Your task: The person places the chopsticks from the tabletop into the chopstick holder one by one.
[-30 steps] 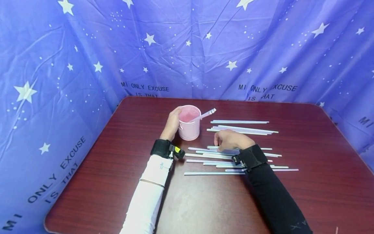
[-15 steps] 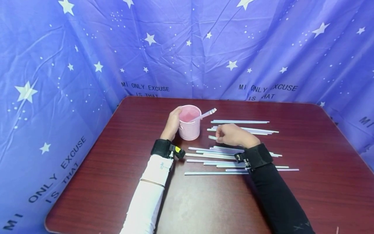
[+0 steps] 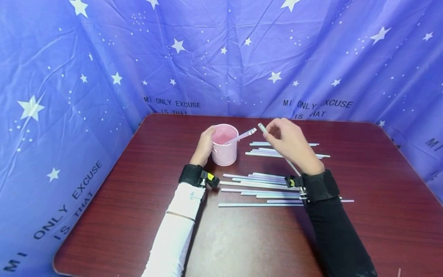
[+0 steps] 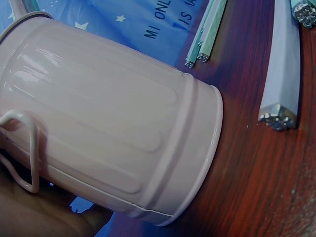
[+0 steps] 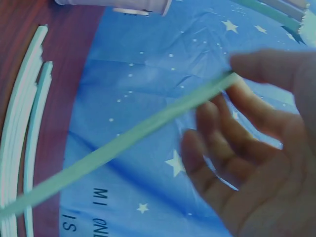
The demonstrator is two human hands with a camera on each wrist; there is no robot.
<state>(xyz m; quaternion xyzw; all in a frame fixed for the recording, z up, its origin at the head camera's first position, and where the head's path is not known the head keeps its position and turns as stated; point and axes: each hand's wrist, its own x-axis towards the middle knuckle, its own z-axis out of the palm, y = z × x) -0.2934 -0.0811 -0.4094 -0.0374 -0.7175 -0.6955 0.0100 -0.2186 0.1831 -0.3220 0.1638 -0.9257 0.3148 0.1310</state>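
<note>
My left hand (image 3: pixel 203 146) grips the side of a pink bucket (image 3: pixel 224 156) standing on the table; most of its fingers are hidden behind the bucket. Several pale sticks (image 3: pixel 242 136) lean in the bucket, their ends jutting past the rim to the right. To the right of these, my right hand (image 3: pixel 291 143) pinches a long pale green stick (image 5: pixel 123 136) near one end with thumb and index finger. That stick is raised off the table and slants, its upper end close to the ends in the bucket. In the right wrist view the other fingers are apart from it.
Several loose sticks (image 3: pixel 238 191) lie side by side on the dark red table (image 3: pixel 145 231) in front of the right arm. Another group (image 3: pixel 257 154) lies behind, partly under the right hand. A blue star-patterned curtain (image 3: pixel 207 77) hangs behind the table.
My right hand has picked a stick out of the front group, lifted it and moved it away from me, tilting its near-bucket end upward. The left hand and bucket have stayed put.
</note>
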